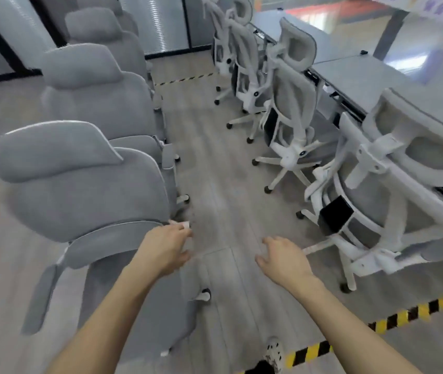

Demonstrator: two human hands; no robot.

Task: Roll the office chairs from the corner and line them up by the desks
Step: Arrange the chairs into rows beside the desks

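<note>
Padded grey office chair (85, 190) fills the lower left, its back edge at the nearer left hand (165, 249); whether that hand grips is unclear. The right hand (282, 259) hangs spread and empty.

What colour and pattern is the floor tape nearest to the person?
The floor tape has yellow and black stripes; the head view, the only one, shows it clearly.
</note>
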